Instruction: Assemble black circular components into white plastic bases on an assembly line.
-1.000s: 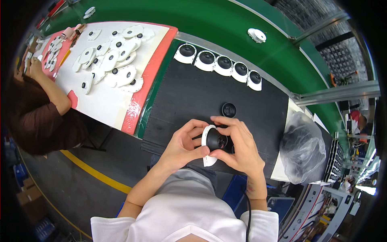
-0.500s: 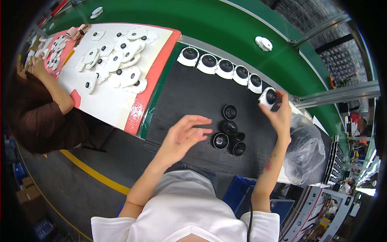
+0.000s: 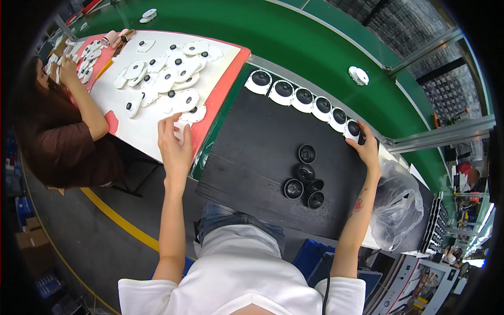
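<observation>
At the right end of a row along the back of the black mat (image 3: 252,142), my right hand (image 3: 367,149) has thumb and fingers around a white housing with a black dome (image 3: 353,129). Several more white housings with black domes (image 3: 303,100) stand to its left in that row. My left hand (image 3: 176,147) is over the near right corner of the white-topped table, its fingers apart. Just beyond its fingertips lie white oval plates with black centres (image 3: 186,100), loosely heaped. Several round black cups (image 3: 293,188) sit grouped on the mat between my arms.
A crumpled clear plastic bag (image 3: 396,205) lies right of my right forearm. Behind the row runs a green belt (image 3: 315,58) carrying a white part (image 3: 358,75). A co-worker in a brown top (image 3: 63,152) sits at the left, handling white parts. A metal post (image 3: 446,134) stands at right.
My right hand has set the white housing against the end of the row. My left hand has swung left from beside the black cups to the white plates. The view has shifted slightly.
</observation>
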A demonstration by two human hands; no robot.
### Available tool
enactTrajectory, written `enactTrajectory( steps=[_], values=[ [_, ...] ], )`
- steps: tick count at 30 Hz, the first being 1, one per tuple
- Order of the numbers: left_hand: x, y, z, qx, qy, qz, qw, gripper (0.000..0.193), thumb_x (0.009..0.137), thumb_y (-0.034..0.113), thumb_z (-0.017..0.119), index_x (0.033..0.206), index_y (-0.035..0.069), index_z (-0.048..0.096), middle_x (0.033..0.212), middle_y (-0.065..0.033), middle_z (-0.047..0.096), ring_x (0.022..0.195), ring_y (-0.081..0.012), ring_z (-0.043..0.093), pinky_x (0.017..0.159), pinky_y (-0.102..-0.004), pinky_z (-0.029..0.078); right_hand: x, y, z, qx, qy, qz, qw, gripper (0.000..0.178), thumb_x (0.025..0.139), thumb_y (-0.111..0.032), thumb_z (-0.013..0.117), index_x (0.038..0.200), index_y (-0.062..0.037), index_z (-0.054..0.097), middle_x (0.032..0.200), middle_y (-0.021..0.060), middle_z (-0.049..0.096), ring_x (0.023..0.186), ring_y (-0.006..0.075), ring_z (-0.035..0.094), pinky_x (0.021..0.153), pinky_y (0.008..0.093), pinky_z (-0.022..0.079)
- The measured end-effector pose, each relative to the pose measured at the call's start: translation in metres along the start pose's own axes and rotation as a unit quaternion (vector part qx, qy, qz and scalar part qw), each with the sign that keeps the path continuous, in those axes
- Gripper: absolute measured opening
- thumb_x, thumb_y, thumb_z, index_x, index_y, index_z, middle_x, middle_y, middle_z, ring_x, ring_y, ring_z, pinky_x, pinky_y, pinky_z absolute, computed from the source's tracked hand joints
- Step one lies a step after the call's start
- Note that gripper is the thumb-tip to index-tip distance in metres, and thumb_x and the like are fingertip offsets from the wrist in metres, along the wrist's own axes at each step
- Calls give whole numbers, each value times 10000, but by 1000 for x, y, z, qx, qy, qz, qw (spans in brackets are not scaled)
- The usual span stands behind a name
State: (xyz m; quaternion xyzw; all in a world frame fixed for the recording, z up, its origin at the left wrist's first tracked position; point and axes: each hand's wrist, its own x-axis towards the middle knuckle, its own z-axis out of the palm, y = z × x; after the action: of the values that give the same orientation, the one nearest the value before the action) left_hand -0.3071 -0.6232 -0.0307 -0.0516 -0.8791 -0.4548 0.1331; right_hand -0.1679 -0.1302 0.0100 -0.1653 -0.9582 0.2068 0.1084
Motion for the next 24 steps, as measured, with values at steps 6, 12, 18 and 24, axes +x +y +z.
enactTrajectory(
  steps=[6,12,18,24],
  values=[
    [37,-26,8,153,-18,180,971,440,866,-63,584,1300,12,584,1345,-197,551,1221,-358,549,1007,-417,464,-36,-108,20,31,-32,-18,999,512,744,-320,842,1124,-29,662,1041,136,684,862,252,673,761,366,533],
    [50,-26,10,127,-19,158,979,321,912,8,593,1229,12,644,1147,-187,665,995,-335,667,858,-385,531,-59,-175,46,-132,-101,-81,983,511,768,-411,788,1112,-54,662,980,92,613,845,314,677,723,423,545],
    [8,21,0,-184,-107,-89,973,269,930,8,605,1191,-47,642,1036,-130,700,790,-141,682,570,-274,530,-52,-192,37,30,-69,-58,996,427,777,-207,809,1120,-20,637,1090,148,628,955,312,682,828,406,554],
    [-53,95,-1,-551,-312,-231,739,404,908,-20,605,1305,-77,555,1105,-125,680,928,-144,681,724,-261,602,-62,-248,38,410,-46,-261,873,509,742,-21,809,1183,33,561,1250,192,607,1193,347,607,1026,413,478]
  ],
)
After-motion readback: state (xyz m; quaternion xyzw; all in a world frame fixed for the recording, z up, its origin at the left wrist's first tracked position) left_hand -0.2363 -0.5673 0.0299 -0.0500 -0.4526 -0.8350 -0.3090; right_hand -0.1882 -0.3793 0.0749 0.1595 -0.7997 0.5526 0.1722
